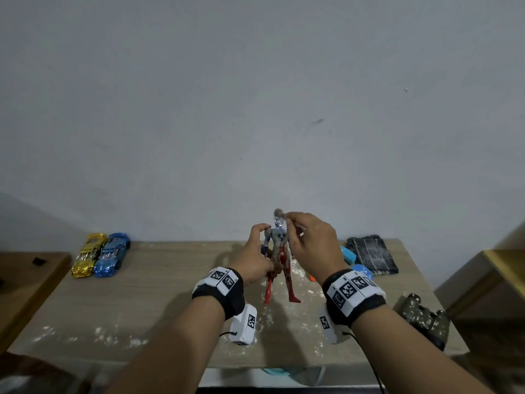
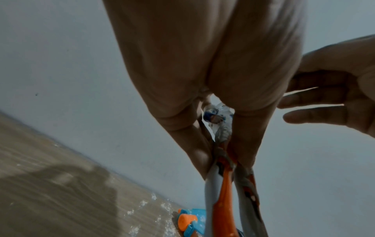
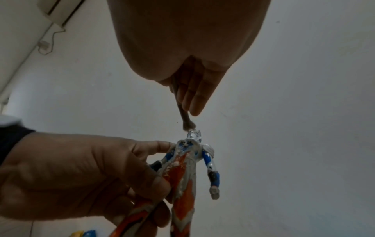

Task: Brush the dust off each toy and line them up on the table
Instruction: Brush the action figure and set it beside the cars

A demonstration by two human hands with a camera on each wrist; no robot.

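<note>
Hands: L (image 1: 255, 255) grips figure (image 1: 279, 260), R (image 1: 311, 245) pinches brush (image 3: 185, 119) at its head.

Both forearms reach forward, raised side by side. The left hand (image 1: 255, 257) curls round a figure; the right hand (image 1: 311, 245), slightly higher, pinches a brush.

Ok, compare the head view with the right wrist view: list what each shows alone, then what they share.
Head only: the table, gold car and blue car side by side at its far left, a folded cloth at far right, white dust on the tabletop.
Right wrist only: dust specks on the figure's chest, a wall unit with a cable at upper left.
Both: the left hand gripping the figure, the right hand holding a brush at its head.
</note>
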